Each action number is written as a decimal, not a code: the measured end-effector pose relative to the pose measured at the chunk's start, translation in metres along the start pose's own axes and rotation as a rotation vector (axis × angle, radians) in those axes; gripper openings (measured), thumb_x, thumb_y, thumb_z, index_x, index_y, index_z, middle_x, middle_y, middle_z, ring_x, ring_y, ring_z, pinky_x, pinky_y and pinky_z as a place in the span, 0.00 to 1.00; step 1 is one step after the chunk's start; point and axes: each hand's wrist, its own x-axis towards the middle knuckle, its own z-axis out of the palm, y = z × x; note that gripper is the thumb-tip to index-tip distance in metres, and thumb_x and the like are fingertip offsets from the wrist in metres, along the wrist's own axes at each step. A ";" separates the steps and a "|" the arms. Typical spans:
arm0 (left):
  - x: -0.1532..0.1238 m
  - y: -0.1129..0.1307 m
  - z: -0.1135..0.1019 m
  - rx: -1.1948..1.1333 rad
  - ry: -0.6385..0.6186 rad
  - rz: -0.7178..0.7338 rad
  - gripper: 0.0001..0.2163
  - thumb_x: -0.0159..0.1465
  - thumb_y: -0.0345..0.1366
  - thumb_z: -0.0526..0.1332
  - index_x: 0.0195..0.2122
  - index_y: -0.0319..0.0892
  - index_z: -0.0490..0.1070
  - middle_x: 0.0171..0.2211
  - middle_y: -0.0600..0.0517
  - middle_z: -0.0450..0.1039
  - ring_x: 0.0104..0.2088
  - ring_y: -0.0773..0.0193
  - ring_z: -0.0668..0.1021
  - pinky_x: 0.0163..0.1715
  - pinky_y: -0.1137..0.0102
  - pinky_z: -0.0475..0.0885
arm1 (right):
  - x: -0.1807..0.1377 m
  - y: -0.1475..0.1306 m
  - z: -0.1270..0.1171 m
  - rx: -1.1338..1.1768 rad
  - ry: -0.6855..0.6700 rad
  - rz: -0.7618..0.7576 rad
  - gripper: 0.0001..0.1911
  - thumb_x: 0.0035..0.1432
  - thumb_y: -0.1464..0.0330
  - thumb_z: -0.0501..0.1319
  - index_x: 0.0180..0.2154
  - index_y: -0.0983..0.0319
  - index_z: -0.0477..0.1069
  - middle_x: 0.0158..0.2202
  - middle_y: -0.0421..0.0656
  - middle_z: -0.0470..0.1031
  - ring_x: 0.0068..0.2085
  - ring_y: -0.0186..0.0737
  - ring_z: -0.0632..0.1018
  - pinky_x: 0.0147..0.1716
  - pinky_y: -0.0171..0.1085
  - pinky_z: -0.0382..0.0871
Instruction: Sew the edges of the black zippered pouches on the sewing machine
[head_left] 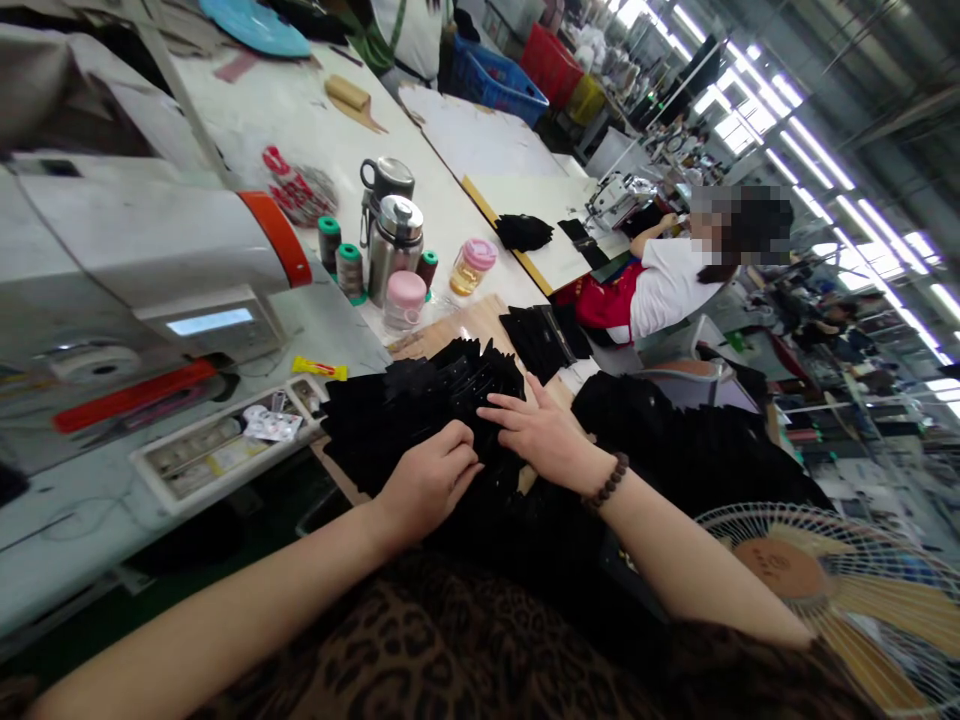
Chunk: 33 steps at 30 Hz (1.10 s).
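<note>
A heap of black fabric pieces [420, 395] lies on a wooden board in front of me. My left hand [429, 480] has its fingers curled and pinches the near edge of the black fabric. My right hand [541, 428], with a bead bracelet on its wrist, lies flat on the same heap with fingers spread, fingertips next to the left hand. More black fabric [675, 430] spills to the right and over my lap.
A white sewing machine [142, 270] with a small tray [217, 445] stands at the left. Thread spools [349, 270], steel flasks [394, 240] and jars [472, 265] stand behind the heap. A seated person in white [667, 285] works at the far right. A fan [840, 590] is at lower right.
</note>
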 end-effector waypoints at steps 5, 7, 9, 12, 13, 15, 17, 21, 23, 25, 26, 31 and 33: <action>0.002 -0.006 -0.008 -0.165 -0.005 -0.208 0.05 0.58 0.27 0.57 0.25 0.38 0.66 0.30 0.53 0.63 0.30 0.68 0.69 0.30 0.74 0.66 | 0.000 0.007 -0.003 0.026 -0.041 0.068 0.06 0.55 0.75 0.58 0.30 0.60 0.71 0.50 0.39 0.70 0.53 0.43 0.65 0.58 0.57 0.36; 0.001 -0.009 -0.011 -0.235 -0.014 -0.321 0.06 0.56 0.27 0.59 0.23 0.38 0.67 0.29 0.54 0.63 0.29 0.69 0.70 0.29 0.74 0.65 | 0.001 0.009 -0.002 0.031 -0.069 0.063 0.06 0.54 0.76 0.58 0.29 0.61 0.71 0.52 0.40 0.68 0.53 0.43 0.65 0.57 0.56 0.40; 0.001 -0.012 -0.011 -0.289 -0.029 -0.398 0.06 0.55 0.28 0.60 0.22 0.39 0.67 0.28 0.54 0.64 0.28 0.69 0.70 0.28 0.74 0.65 | 0.004 0.010 -0.001 0.027 -0.085 0.052 0.06 0.55 0.76 0.57 0.30 0.61 0.70 0.53 0.41 0.67 0.53 0.43 0.64 0.56 0.56 0.43; 0.001 -0.018 -0.011 -0.322 -0.042 -0.484 0.06 0.55 0.30 0.60 0.21 0.39 0.67 0.27 0.54 0.66 0.27 0.68 0.70 0.28 0.73 0.65 | 0.008 0.011 0.002 0.023 -0.083 0.051 0.06 0.55 0.75 0.56 0.31 0.61 0.70 0.49 0.43 0.69 0.52 0.43 0.65 0.55 0.53 0.46; 0.000 -0.020 -0.011 -0.317 -0.052 -0.509 0.07 0.55 0.31 0.60 0.21 0.39 0.67 0.26 0.54 0.67 0.27 0.68 0.70 0.28 0.73 0.65 | 0.009 0.011 0.003 0.022 -0.082 0.047 0.06 0.55 0.75 0.56 0.30 0.61 0.70 0.47 0.43 0.69 0.51 0.42 0.66 0.55 0.52 0.46; 0.000 -0.024 -0.012 -0.290 -0.084 -0.554 0.06 0.56 0.32 0.59 0.22 0.39 0.67 0.25 0.54 0.68 0.27 0.67 0.71 0.27 0.72 0.65 | 0.010 0.011 0.003 0.012 -0.090 0.032 0.07 0.56 0.76 0.55 0.31 0.61 0.70 0.42 0.43 0.70 0.47 0.40 0.68 0.56 0.50 0.46; -0.001 -0.028 -0.014 -0.254 -0.134 -0.586 0.05 0.56 0.32 0.58 0.24 0.39 0.68 0.24 0.54 0.69 0.26 0.67 0.72 0.27 0.73 0.65 | 0.011 0.010 0.002 -0.018 -0.104 0.049 0.09 0.57 0.76 0.52 0.33 0.62 0.70 0.37 0.42 0.70 0.42 0.38 0.69 0.56 0.49 0.48; -0.002 -0.025 -0.015 -0.256 -0.197 -0.554 0.08 0.54 0.28 0.59 0.37 0.40 0.69 0.29 0.54 0.73 0.26 0.67 0.73 0.27 0.73 0.68 | 0.014 0.005 -0.003 -0.095 -0.157 0.114 0.12 0.59 0.77 0.49 0.38 0.64 0.69 0.33 0.43 0.69 0.38 0.39 0.69 0.54 0.51 0.53; -0.001 -0.020 -0.013 -0.270 -0.168 -0.443 0.11 0.55 0.26 0.57 0.39 0.41 0.69 0.32 0.53 0.74 0.29 0.67 0.75 0.31 0.73 0.70 | 0.015 0.005 -0.005 -0.093 -0.178 0.078 0.11 0.59 0.76 0.50 0.33 0.63 0.70 0.36 0.44 0.70 0.41 0.41 0.70 0.55 0.53 0.50; -0.001 -0.013 -0.011 -0.279 -0.114 -0.279 0.09 0.57 0.26 0.55 0.36 0.41 0.71 0.33 0.52 0.74 0.33 0.66 0.75 0.35 0.72 0.70 | 0.015 0.007 -0.004 -0.049 -0.161 0.028 0.10 0.58 0.76 0.52 0.30 0.63 0.70 0.44 0.45 0.70 0.47 0.43 0.68 0.57 0.56 0.45; -0.001 -0.011 -0.009 -0.283 -0.087 -0.200 0.08 0.58 0.25 0.54 0.34 0.41 0.71 0.33 0.51 0.74 0.34 0.66 0.75 0.36 0.72 0.70 | 0.014 0.009 -0.003 -0.016 -0.148 0.007 0.09 0.58 0.76 0.53 0.31 0.63 0.71 0.47 0.45 0.69 0.51 0.43 0.66 0.57 0.56 0.42; -0.003 -0.006 -0.004 -0.283 -0.017 -0.082 0.08 0.60 0.25 0.53 0.34 0.40 0.71 0.32 0.50 0.74 0.33 0.66 0.75 0.34 0.73 0.71 | 0.010 0.018 0.000 0.108 -0.136 -0.060 0.09 0.57 0.78 0.54 0.32 0.61 0.70 0.49 0.42 0.70 0.56 0.40 0.63 0.59 0.56 0.37; -0.004 -0.006 -0.004 -0.284 -0.029 -0.080 0.08 0.60 0.26 0.53 0.34 0.40 0.71 0.32 0.50 0.74 0.33 0.66 0.75 0.34 0.73 0.71 | 0.009 0.019 0.001 0.109 -0.112 -0.083 0.09 0.58 0.76 0.53 0.31 0.61 0.70 0.52 0.42 0.68 0.57 0.40 0.61 0.59 0.56 0.37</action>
